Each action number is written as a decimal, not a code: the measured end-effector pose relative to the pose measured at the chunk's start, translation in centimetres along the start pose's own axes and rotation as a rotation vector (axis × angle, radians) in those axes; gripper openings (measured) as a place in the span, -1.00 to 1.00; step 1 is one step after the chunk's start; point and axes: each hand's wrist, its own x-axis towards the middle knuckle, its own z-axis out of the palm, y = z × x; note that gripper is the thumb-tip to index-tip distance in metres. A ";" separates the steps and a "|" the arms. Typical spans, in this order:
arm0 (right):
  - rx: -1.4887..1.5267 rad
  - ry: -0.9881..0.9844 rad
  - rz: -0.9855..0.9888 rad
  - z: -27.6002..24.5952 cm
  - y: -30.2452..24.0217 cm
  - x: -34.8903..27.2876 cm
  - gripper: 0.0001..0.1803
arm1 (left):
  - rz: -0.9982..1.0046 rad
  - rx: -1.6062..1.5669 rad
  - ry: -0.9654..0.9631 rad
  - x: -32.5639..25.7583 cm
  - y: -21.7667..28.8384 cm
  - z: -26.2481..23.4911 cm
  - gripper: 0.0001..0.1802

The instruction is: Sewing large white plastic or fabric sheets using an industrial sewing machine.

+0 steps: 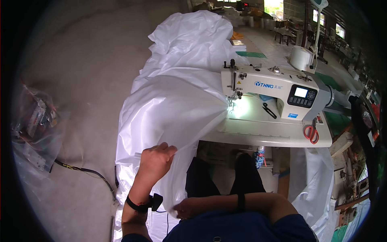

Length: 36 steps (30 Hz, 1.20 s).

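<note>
A large white plastic sheet (169, 105) spreads over the left of the sewing table and hangs down beside my legs. One corner of it runs up to the needle area of a white sewing machine (258, 82), where a lamp glows. My left hand (157, 159) is closed in a fist on the sheet's near edge, and the sheet is drawn taut from there to the needle. Across my lap reaches my right arm; my right hand (185, 208) is closed at the sheet's lower edge, its fingertips partly in shadow.
Black thread snips (269, 110) and red-handled scissors (311, 134) lie on the table (258, 135). A white thread cone (301, 58) stands behind the machine. On the floor at left are a clear plastic bag (38, 125) and a black cable (86, 171). More white sheeting (312, 177) hangs at right.
</note>
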 end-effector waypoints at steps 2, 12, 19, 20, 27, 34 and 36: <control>0.024 -0.156 -0.455 -0.5 3.7 -0.5 -0.67 | -0.014 0.130 0.011 0.2 -1.1 0.2 -0.89; 0.593 0.840 0.461 -12.4 1.6 -1.0 -0.41 | -0.032 0.360 0.349 6.3 -3.7 -2.6 -0.92; 0.239 0.183 0.601 -12.3 4.1 -0.5 -0.54 | 0.171 0.376 0.502 9.9 -3.9 -3.6 -0.83; 0.341 0.324 0.732 -13.1 3.9 -0.8 -0.51 | 0.169 0.380 0.501 9.9 -4.4 -3.6 -0.83; 0.954 1.376 0.401 -21.7 8.9 -6.0 -0.62 | 0.103 0.339 0.397 10.0 -4.2 -4.1 -0.86; 1.373 1.294 -0.120 -22.3 8.2 -5.8 -0.84 | 0.051 0.437 0.413 11.1 -4.3 -4.0 -0.87; 1.476 1.210 -0.350 -20.7 6.6 -6.6 -0.90 | 0.063 0.444 0.453 10.6 -4.1 -3.9 -0.85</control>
